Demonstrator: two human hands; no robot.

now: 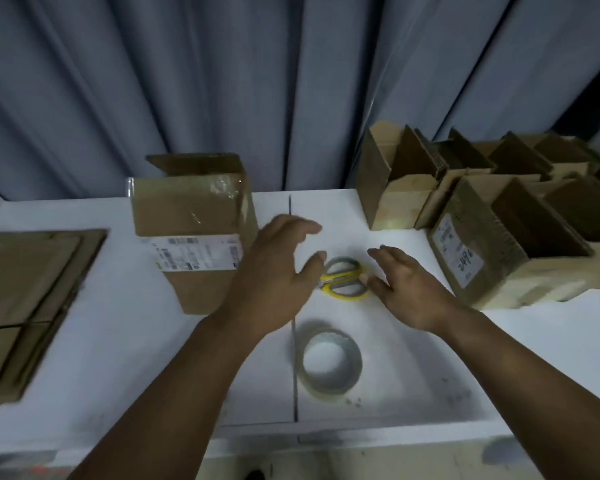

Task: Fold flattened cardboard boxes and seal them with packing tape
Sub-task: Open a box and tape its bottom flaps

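You face a grey-blue pleated curtain (pixel 187 81) that hangs behind a white table (pixel 101 358); a dark seam runs front to back across the tabletop. Take the yellow-and-grey scissors (pixel 345 280) at the table's middle as your reference.

Right of the scissors and beyond them stands a cluster of folded boxes (pixel 499 244) with their top flaps open. Far left of the scissors lies a stack of flattened cardboard (pixel 21 299). Just left of the scissors stands one taped box (pixel 194 230) that bears a white label. Nearer to you than the scissors, the roll of clear packing tape (pixel 329 362) lies flat on the table.

Your left hand (pixel 274 282) hangs over the scissors' left end, fingers spread and relaxed, gripping nothing. Your right hand (pixel 413 292) sits at the scissors' right side, fingers likewise loose and extended, thumb beside a handle loop.

The scissor blades are hidden under your left hand. Motion blur prevents confirming whether either thumb touches the handles. The frame's edges cut off the cardboard stack and the rightmost boxes.
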